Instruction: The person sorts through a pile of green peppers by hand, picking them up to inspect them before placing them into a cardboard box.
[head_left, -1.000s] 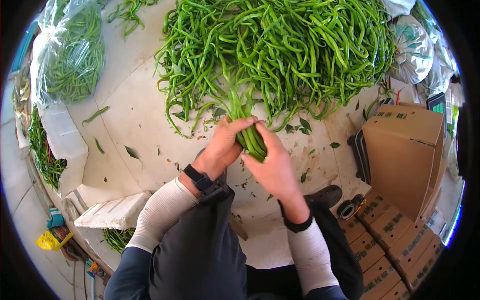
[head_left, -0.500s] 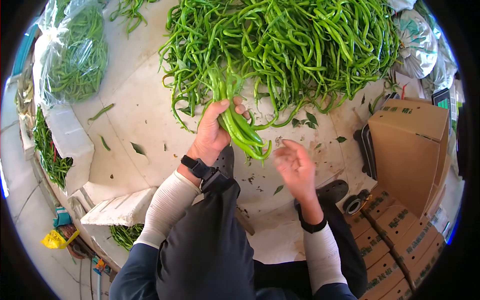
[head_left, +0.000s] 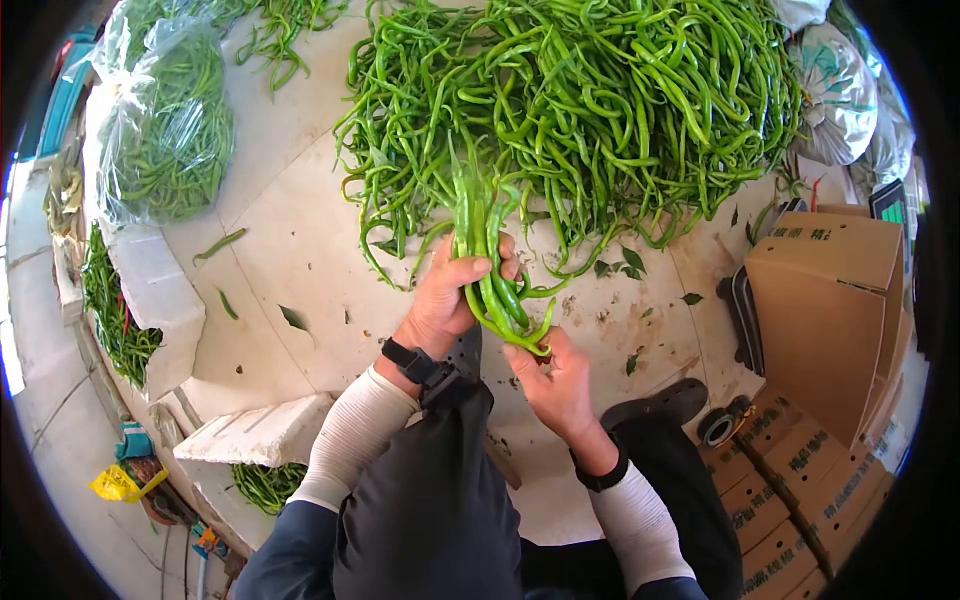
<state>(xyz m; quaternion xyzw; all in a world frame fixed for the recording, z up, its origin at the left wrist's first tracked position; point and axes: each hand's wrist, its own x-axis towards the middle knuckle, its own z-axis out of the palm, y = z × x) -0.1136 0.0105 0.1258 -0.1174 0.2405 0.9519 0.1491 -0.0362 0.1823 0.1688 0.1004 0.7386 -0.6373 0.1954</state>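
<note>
A bunch of long green peppers point(head_left: 492, 285) is gripped in my left hand point(head_left: 447, 292), whose fingers wrap round its middle. Its upper ends look blurred, and its curved lower ends hang toward my right hand point(head_left: 556, 380). The thumb and fingers of my right hand pinch the lowest pepper tip. Just beyond my hands, a large pile of green peppers point(head_left: 600, 110) spreads over the pale floor point(head_left: 280, 240).
At the left are a clear bag of peppers point(head_left: 165, 130) and white foam boxes point(head_left: 250, 428). On the right stand an open cardboard box point(head_left: 825, 300), flat printed cartons point(head_left: 790, 450) and a tape roll point(head_left: 716, 428). Loose leaves dot the floor.
My right hand has moved left and down and closed on the tip of the bunch. The view has shifted slightly, so the surroundings appear further right and lower.
</note>
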